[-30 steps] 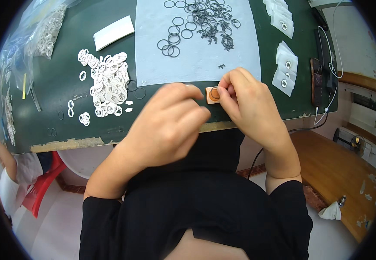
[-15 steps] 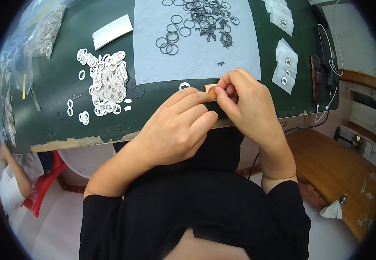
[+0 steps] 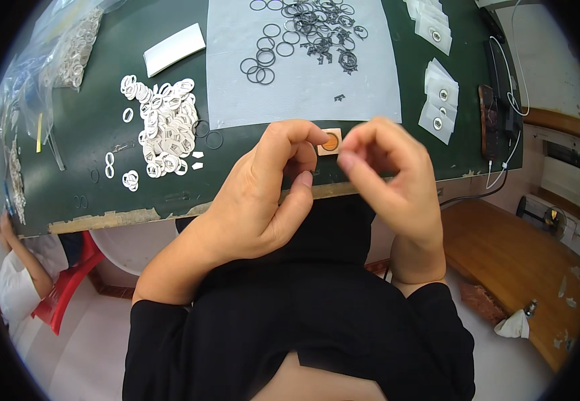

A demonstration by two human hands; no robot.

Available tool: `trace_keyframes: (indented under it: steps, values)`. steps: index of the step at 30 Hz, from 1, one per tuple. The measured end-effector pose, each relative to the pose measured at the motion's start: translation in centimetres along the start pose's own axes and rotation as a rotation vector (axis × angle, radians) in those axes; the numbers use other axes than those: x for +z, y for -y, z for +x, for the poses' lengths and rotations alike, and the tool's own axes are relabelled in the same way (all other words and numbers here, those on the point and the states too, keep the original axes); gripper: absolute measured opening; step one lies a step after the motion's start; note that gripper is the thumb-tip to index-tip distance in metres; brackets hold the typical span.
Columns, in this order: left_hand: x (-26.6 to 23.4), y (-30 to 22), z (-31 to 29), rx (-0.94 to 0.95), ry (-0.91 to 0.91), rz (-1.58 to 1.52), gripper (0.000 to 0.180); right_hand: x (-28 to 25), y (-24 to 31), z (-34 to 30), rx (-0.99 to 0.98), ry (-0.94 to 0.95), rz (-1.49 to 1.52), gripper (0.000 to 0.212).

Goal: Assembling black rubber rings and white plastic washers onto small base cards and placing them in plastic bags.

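Observation:
A small pale block [image 3: 329,150] lies near the table's front edge. In its round recess sits an orange disc [image 3: 331,142] with a dark rim around it. My left hand [image 3: 263,190] is beside the block, index fingertip at its left edge, thumb spread away below, nothing seen in the grasp. To the right of the block hovers my right hand [image 3: 397,180], its fingers curled and slightly blurred. Thumb and index tips come close together there; whatever may be between them is too small to make out.
A pile of white cut-out rings [image 3: 170,127] lies left on the green table. Black rings [image 3: 265,57] and small black pieces [image 3: 320,50] cover part of a grey sheet [image 3: 250,107]. Small white packets [image 3: 437,123] and a phone [image 3: 488,123] are right. A person's arm [image 3: 33,264] shows far left.
Both hands have drawn apart from the block, uncovering it and the orange disc. My left thumb has spread from its fingers. A white ring beside the left hand is now hidden.

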State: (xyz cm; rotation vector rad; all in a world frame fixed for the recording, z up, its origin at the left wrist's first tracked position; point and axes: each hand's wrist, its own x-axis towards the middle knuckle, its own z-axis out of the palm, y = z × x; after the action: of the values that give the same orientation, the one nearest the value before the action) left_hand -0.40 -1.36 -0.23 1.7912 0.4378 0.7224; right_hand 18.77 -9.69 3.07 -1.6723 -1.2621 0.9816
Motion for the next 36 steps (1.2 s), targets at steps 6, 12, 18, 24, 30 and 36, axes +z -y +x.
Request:
trace_keyframes:
  steps: [6, 12, 18, 24, 30, 36]
  values:
    - [0.2, 0.1, 0.1, 0.011, 0.095, 0.049, 0.047, 0.6, 0.3, -1.2, 0.147, 0.07, 0.226, 0.008]
    - [0.5, 0.2, 0.4, 0.021, 0.123, 0.088, 0.047, 0.8, -0.6, -1.3, 0.227, 0.109, 0.306, 0.009]
    - [-0.7, 0.8, 1.1, 0.247, -0.077, 0.609, 0.034, 0.7, -1.7, 0.0, 0.212, -0.127, 0.047, 0.009]
    - [0.0, 1.3, 0.7, 0.294, -0.018, 0.728, 0.033, 2.6, -2.6, 0.1, 0.15, -0.221, -0.077, 0.011]
    - [0.3, 1.7, 0.8, 0.307, 0.008, 0.756, 0.037, 3.8, -2.7, 0.1, 0.098, -0.302, -0.121, 0.011]
    - [0.3, 1.9, 1.0, 0.301, 0.017, 0.769, 0.038, 4.0, -2.6, 0.2, 0.098, -0.334, -0.205, 0.012]
